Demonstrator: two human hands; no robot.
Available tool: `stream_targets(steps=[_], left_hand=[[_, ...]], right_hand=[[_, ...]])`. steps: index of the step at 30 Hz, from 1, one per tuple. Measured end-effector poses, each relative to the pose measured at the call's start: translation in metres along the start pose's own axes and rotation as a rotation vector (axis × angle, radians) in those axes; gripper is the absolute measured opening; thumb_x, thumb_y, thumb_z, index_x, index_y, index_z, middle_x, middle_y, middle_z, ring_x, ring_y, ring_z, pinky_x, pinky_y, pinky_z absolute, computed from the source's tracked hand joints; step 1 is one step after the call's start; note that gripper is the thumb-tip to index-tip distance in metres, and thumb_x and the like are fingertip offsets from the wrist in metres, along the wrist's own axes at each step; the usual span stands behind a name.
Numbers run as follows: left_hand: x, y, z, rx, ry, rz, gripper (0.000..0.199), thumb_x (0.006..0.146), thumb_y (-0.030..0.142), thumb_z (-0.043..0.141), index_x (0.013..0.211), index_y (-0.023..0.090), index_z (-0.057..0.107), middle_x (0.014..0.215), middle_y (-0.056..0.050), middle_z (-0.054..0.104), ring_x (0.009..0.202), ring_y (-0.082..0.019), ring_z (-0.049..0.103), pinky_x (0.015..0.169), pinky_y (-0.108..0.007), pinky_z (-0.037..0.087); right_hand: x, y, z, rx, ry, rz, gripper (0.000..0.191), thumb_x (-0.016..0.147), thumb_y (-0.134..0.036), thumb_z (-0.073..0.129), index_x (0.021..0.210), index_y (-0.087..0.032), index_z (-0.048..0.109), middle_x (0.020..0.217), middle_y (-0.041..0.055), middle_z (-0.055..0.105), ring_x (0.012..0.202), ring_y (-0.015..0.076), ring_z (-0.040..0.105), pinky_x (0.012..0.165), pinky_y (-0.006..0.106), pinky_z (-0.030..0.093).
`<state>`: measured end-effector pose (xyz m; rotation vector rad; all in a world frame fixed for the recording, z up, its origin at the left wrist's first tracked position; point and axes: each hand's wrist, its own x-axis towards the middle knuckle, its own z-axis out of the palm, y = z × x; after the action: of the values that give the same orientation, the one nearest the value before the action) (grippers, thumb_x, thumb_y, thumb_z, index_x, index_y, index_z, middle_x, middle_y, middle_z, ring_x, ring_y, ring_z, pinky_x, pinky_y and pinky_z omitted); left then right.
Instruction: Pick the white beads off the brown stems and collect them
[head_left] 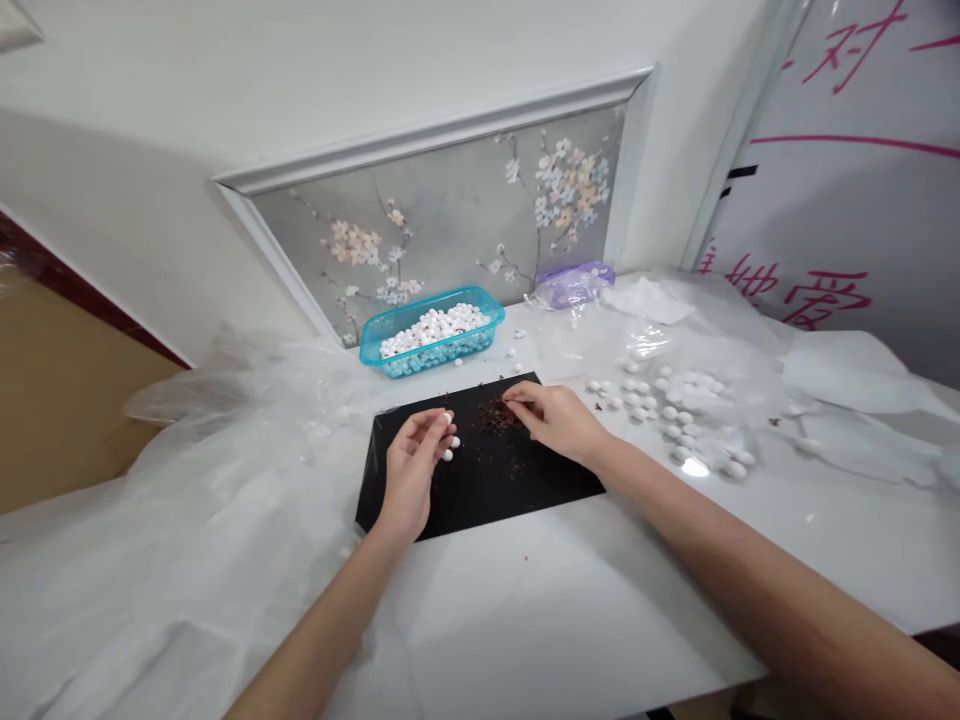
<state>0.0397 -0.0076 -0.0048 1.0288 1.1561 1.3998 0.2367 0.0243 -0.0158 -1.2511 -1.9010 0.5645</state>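
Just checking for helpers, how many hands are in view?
2: the left hand over the black mat, white balls at its fingertips, and the right hand at dark crumbs.

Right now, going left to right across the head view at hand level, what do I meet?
Plastic sheeting, left hand, dark crumbs, right hand, loose white balls.

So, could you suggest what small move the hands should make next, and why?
I'd probably bring the right hand, whose fingers are at the dark crumbs on the black mat, over to the white balls at the fingertips of the left hand, since both hands are already close together above the mat.
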Motion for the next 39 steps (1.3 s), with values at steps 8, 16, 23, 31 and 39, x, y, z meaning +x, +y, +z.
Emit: stream_targets(steps=[8, 16, 23, 31, 39], left_hand=[[-0.005, 0.000, 0.009, -0.208, -0.045, -0.265, 0.023, 0.066, 0.021, 0.075, 0.087, 0.016, 0.068, 0.084, -0.001, 0.069, 0.068, -0.004, 0.061, 0.066, -0.011, 0.050], [-0.014, -0.007, 0.013, -0.232, -0.135, -0.295, 0.020, 0.062, 0.029, 0.077, 0.074, 0.014, 0.069, 0.071, 0.002, 0.064, 0.062, -0.003, 0.058, 0.061, -0.010, 0.049], [-0.013, -0.009, 0.014, -0.234, -0.183, -0.314, 0.020, 0.064, 0.029, 0.076, 0.070, 0.012, 0.068, 0.066, 0.003, 0.061, 0.058, -0.002, 0.054, 0.059, -0.010, 0.048], [-0.014, -0.010, 0.014, -0.238, -0.174, -0.315, 0.020, 0.063, 0.029, 0.076, 0.068, 0.012, 0.067, 0.065, 0.003, 0.061, 0.058, -0.002, 0.054, 0.059, -0.010, 0.047], [-0.013, -0.010, 0.013, -0.245, -0.148, -0.306, 0.021, 0.060, 0.029, 0.078, 0.062, 0.013, 0.065, 0.057, 0.004, 0.058, 0.053, -0.001, 0.052, 0.054, -0.009, 0.045]], right_hand=[[-0.003, -0.009, 0.005, 0.065, 0.086, -0.152, 0.011, 0.087, -0.022, 0.047, 0.089, -0.019, 0.058, 0.084, 0.0022, 0.064, 0.073, 0.0120, 0.059, 0.066, 0.023, 0.045], [-0.012, -0.033, 0.016, 0.216, 0.162, -0.232, 0.011, 0.087, -0.023, 0.050, 0.083, -0.018, 0.060, 0.077, 0.0016, 0.056, 0.062, 0.0089, 0.051, 0.055, 0.020, 0.042], [-0.015, -0.033, 0.017, 0.227, 0.095, -0.284, 0.012, 0.087, -0.018, 0.047, 0.082, -0.018, 0.057, 0.082, 0.0018, 0.057, 0.063, 0.0079, 0.050, 0.059, 0.020, 0.042], [-0.013, -0.032, 0.015, 0.222, 0.041, -0.331, 0.013, 0.088, -0.016, 0.044, 0.082, -0.018, 0.056, 0.082, 0.0026, 0.056, 0.070, 0.0093, 0.052, 0.061, 0.021, 0.043], [-0.013, -0.034, 0.007, 0.228, -0.034, -0.341, 0.007, 0.078, -0.020, 0.057, 0.084, -0.017, 0.056, 0.081, 0.0034, 0.055, 0.070, 0.0114, 0.054, 0.052, 0.020, 0.043]])
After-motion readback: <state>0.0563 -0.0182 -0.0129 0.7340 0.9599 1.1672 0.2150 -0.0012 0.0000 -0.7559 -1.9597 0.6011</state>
